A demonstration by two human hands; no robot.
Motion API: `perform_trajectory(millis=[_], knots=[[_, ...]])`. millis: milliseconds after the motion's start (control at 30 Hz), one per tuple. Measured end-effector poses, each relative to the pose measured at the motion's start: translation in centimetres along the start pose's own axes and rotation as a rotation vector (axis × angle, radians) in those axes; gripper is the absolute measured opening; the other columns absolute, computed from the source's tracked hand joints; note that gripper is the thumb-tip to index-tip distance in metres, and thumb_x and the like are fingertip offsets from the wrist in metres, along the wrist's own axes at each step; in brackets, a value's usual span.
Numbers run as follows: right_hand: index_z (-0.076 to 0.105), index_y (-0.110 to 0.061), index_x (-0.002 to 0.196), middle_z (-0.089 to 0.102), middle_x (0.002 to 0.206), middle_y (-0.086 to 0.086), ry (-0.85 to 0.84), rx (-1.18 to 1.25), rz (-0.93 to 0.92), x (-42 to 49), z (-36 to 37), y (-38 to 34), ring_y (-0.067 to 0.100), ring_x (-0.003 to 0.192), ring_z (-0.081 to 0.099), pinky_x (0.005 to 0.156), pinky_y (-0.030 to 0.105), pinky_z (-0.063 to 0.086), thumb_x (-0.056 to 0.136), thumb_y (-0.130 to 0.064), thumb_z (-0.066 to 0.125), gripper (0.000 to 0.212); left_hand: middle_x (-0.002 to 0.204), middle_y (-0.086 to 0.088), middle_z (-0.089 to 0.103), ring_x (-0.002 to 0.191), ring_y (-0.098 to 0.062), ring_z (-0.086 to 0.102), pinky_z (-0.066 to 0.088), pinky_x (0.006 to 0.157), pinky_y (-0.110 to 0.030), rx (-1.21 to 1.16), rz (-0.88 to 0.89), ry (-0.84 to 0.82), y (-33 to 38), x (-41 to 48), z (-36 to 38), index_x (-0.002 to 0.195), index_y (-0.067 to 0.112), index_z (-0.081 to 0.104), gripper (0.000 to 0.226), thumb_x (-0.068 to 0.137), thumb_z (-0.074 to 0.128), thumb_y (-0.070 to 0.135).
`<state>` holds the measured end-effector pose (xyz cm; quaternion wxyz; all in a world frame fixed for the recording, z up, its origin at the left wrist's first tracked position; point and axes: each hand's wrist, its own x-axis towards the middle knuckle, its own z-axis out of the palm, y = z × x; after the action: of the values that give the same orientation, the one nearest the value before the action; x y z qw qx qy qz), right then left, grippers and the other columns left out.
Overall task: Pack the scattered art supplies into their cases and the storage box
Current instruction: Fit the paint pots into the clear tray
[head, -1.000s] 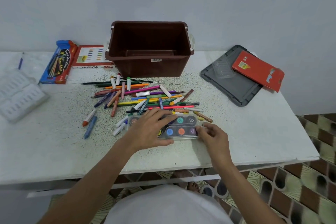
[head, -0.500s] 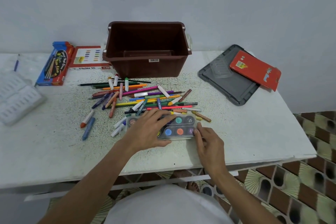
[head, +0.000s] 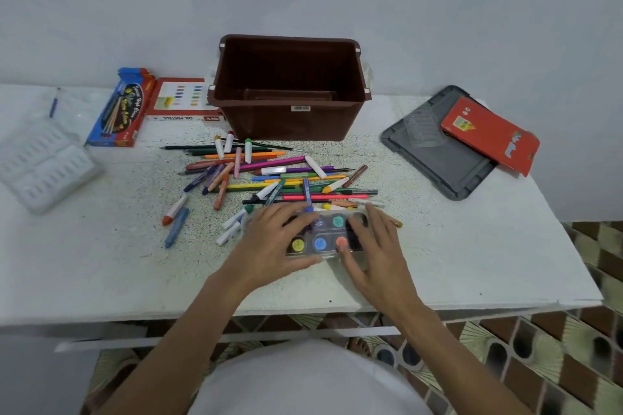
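A clear paint case (head: 328, 233) with round colour pans lies on the white table (head: 101, 273) near its front edge. My left hand (head: 274, 244) rests on the case's left half, fingers laid over the lid and thumb along the near edge. My right hand (head: 374, 251) lies spread over the right end, its thumb touching the lid by the orange pan. Just behind the case is a pile of markers, crayons and pencils (head: 269, 175). The brown storage box (head: 290, 121) stands open at the back.
A blue brush box (head: 118, 111) and an oil pastels box (head: 182, 98) lie at the back left, a white moulded tray (head: 43, 165) at the far left. At the right a grey lid (head: 435, 162) carries a red case (head: 488, 135) and a clear insert (head: 423, 128).
My right hand has moved from the case's right end up onto its lid, fingers now spread over it. My left hand stays on the left half.
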<state>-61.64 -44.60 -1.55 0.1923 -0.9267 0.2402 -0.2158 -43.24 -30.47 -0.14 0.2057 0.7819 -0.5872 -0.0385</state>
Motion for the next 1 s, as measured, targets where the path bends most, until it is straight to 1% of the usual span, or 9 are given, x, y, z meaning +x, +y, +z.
perform_trajectory(millis=[100, 200, 233, 300, 400, 600, 767, 867, 1000], knots=[[0.05, -0.013, 0.143, 0.029, 0.159, 0.014, -0.086, -0.081, -0.132, 0.4, 0.0, 0.5, 0.034, 0.149, 0.021, 0.119, 0.046, 0.023, 0.098, -0.057, 0.043, 0.063, 0.141, 0.002, 0.045, 0.13, -0.018, 0.038, 0.033, 0.106, -0.042, -0.066, -0.172, 0.164, -1.0, -2.4, -0.7, 0.134, 0.028, 0.054, 0.063, 0.084, 0.05, 0.066], [0.051, -0.014, 0.142, 0.033, 0.157, 0.014, -0.123, -0.145, -0.217, 1.0, 0.0, 0.6, 0.038, 0.147, 0.023, 0.118, 0.049, 0.024, 0.096, -0.063, 0.04, 0.067, 0.135, 0.001, 0.046, 0.123, -0.019, 0.044, 0.039, 0.098, -0.038, -0.183, -0.43, 0.326, -1.4, -4.6, -1.1, 0.132, 0.026, 0.055, 0.057, 0.082, 0.072, 0.047], [0.051, -0.015, 0.142, 0.034, 0.156, 0.014, -0.131, -0.154, -0.227, 1.2, 0.0, 0.6, 0.038, 0.146, 0.025, 0.118, 0.05, 0.026, 0.096, -0.062, 0.042, 0.066, 0.131, 0.002, 0.047, 0.118, -0.017, 0.047, 0.043, 0.095, -0.034, -0.277, -0.53, 0.343, -1.4, -5.2, -1.2, 0.134, 0.027, 0.052, 0.062, 0.079, 0.077, 0.043], [0.052, -0.018, 0.141, 0.037, 0.155, 0.013, -0.136, -0.165, -0.224, 1.4, -0.1, 0.6, 0.039, 0.144, 0.029, 0.115, 0.051, 0.029, 0.093, -0.061, 0.047, 0.065, 0.123, 0.006, 0.048, 0.104, -0.008, 0.053, 0.044, 0.084, -0.022, -0.456, -0.697, 0.337, -1.3, -5.9, -1.4, 0.135, 0.03, 0.049, 0.069, 0.075, 0.08, 0.045], [0.056, -0.018, 0.138, 0.043, 0.15, 0.013, -0.138, -0.165, -0.221, 1.6, -0.4, 0.5, 0.039, 0.138, 0.036, 0.11, 0.053, 0.038, 0.091, -0.06, 0.052, 0.064, 0.116, 0.006, 0.056, 0.096, -0.003, 0.057, 0.043, 0.074, -0.015, -0.603, -0.812, 0.358, -0.8, -5.9, -1.4, 0.131, 0.03, 0.052, 0.065, 0.075, 0.081, 0.043], [0.058, -0.019, 0.137, 0.046, 0.147, 0.013, -0.158, -0.16, -0.184, 1.8, -0.6, 0.3, 0.038, 0.135, 0.038, 0.106, 0.054, 0.042, 0.089, -0.063, 0.05, 0.065, 0.11, 0.011, 0.052, 0.095, 0.004, 0.053, 0.04, 0.071, -0.01, -0.67, -0.883, 0.435, 0.8, -5.1, -0.9, 0.137, 0.022, 0.05, 0.063, 0.081, 0.077, 0.033], [0.058, -0.018, 0.136, 0.048, 0.145, 0.013, -0.164, -0.15, -0.169, 1.9, -0.6, 0.0, 0.038, 0.134, 0.039, 0.105, 0.054, 0.042, 0.089, -0.061, 0.052, 0.064, 0.108, 0.004, 0.051, 0.091, 0.011, 0.051, 0.037, 0.068, -0.004, -0.541, -0.817, 0.439, 1.3, -5.4, -0.5, 0.132, 0.023, 0.057, 0.05, 0.085, 0.072, 0.033], [0.057, -0.018, 0.137, 0.047, 0.146, 0.013, -0.183, -0.153, -0.171, 1.9, -0.6, -0.1, 0.039, 0.135, 0.037, 0.106, 0.056, 0.041, 0.088, -0.06, 0.052, 0.064, 0.109, 0.006, 0.046, 0.09, 0.002, 0.049, 0.036, 0.071, 0.0, -0.392, -0.728, 0.449, 1.6, -5.6, 0.1, 0.135, 0.02, 0.057, 0.049, 0.088, 0.068, 0.03], [0.058, -0.019, 0.136, 0.048, 0.146, 0.013, -0.188, -0.176, -0.18, 2.0, -0.8, -0.2, 0.039, 0.133, 0.039, 0.106, 0.053, 0.041, 0.087, -0.061, 0.052, 0.065, 0.111, 0.008, 0.043, 0.096, -0.004, 0.047, 0.036, 0.073, -0.008, -0.309, -0.703, 0.428, 1.6, -5.6, 0.2, 0.135, 0.018, 0.057, 0.048, 0.09, 0.064, 0.032]])
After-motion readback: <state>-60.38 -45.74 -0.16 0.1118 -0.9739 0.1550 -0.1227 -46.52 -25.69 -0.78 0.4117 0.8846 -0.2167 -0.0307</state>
